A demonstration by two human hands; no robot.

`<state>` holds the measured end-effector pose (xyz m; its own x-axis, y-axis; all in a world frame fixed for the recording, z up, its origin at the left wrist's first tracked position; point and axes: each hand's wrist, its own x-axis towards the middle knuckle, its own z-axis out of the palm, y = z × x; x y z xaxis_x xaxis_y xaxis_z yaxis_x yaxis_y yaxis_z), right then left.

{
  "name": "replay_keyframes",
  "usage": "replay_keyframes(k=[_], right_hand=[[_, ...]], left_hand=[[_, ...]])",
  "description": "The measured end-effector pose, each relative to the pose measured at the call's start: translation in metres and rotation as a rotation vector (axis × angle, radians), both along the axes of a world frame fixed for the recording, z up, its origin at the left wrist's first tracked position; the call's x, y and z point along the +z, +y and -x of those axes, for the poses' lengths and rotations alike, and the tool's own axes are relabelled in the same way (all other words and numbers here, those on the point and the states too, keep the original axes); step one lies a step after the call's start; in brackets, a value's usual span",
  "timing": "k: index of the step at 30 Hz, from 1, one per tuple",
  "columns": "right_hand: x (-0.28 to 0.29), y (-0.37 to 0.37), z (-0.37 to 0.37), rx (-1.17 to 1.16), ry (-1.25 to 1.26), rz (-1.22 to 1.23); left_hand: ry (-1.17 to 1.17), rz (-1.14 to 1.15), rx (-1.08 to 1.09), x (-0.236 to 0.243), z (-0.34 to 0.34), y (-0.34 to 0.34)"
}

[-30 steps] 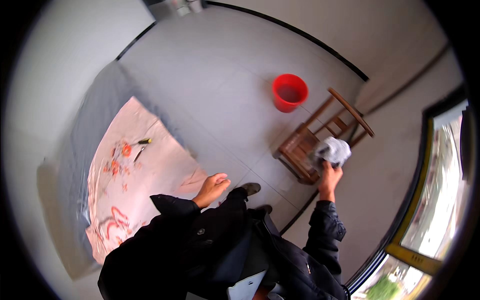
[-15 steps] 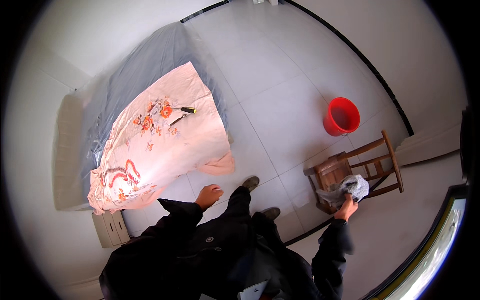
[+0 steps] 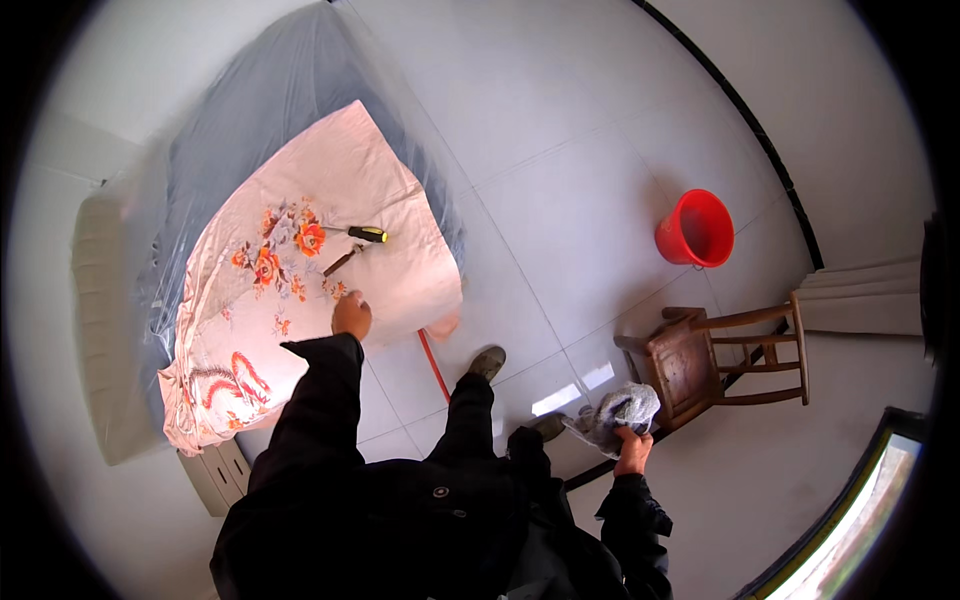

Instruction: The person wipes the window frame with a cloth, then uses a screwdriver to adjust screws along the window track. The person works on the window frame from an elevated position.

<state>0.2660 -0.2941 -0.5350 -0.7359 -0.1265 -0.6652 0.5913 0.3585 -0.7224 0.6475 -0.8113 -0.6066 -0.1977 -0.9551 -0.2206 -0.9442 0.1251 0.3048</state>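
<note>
My right hand [image 3: 632, 450] grips a crumpled grey-white plastic bundle [image 3: 617, 410], held low beside a small wooden chair [image 3: 700, 360]. My left hand [image 3: 351, 315] reaches out over a pink floral cloth [image 3: 330, 260] spread on a bed; its fingers look curled, and I cannot tell whether it holds anything. Just beyond that hand lie a yellow-handled screwdriver [image 3: 365, 234] and a dark slim tool [image 3: 340, 262] on the cloth.
The bed is covered with clear plastic sheeting [image 3: 260, 110] under the cloth. A red bucket [image 3: 696, 228] stands on the tiled floor near the wall. A red stick [image 3: 434, 366] lies on the floor by my feet. A small grey box [image 3: 215, 470] sits at the bed's corner.
My view has swung toward the bed. My left hand has gone from my side out over the floral cloth. My right hand has carried the plastic bundle off the chair seat.
</note>
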Motion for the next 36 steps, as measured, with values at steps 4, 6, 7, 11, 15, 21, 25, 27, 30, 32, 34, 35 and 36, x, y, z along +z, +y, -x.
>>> replay_keyframes(k=[4,6,7,11,15,21,25,27,30,32,34,35,36], right_hand=[[0.002,-0.045,-0.015,0.126,-0.040,-0.095],[0.003,-0.070,-0.026,0.088,-0.064,0.007],[0.001,-0.080,-0.027,0.124,-0.083,0.008],[0.009,-0.118,-0.037,0.247,-0.066,-0.017],[0.012,-0.143,-0.052,0.226,-0.068,0.010],[0.016,-0.148,-0.068,0.237,-0.100,-0.004],[0.024,-0.158,-0.079,0.217,-0.090,0.015],[0.023,-0.161,-0.080,0.276,-0.077,0.002],[0.014,-0.150,-0.085,0.275,-0.142,0.046],[0.024,-0.155,-0.086,0.188,-0.134,0.100],[0.028,-0.155,-0.079,0.278,-0.136,0.069],[0.026,-0.154,-0.078,0.283,-0.108,0.103],[0.016,-0.154,-0.079,0.277,-0.078,0.135]], left_hand=[[-0.036,0.121,-0.045,-0.003,0.015,-0.066],[-0.040,0.158,-0.025,0.000,0.026,-0.084],[-0.078,0.207,-0.058,-0.005,0.024,-0.097],[-0.201,0.122,-0.195,-0.017,0.026,-0.119],[-0.245,0.206,-0.377,-0.027,0.021,-0.126],[-0.247,0.214,-0.638,-0.003,0.027,-0.134],[-0.176,0.393,-0.688,0.005,0.031,-0.136],[-0.164,0.438,-0.742,0.014,0.050,-0.136],[-0.178,0.210,-0.771,0.002,0.075,-0.141],[-0.133,0.165,-0.733,-0.014,0.081,-0.137],[-0.125,0.046,-0.638,-0.017,0.079,-0.140],[-0.134,0.080,-0.632,-0.028,0.071,-0.144],[-0.184,0.052,-0.605,-0.031,0.074,-0.148]])
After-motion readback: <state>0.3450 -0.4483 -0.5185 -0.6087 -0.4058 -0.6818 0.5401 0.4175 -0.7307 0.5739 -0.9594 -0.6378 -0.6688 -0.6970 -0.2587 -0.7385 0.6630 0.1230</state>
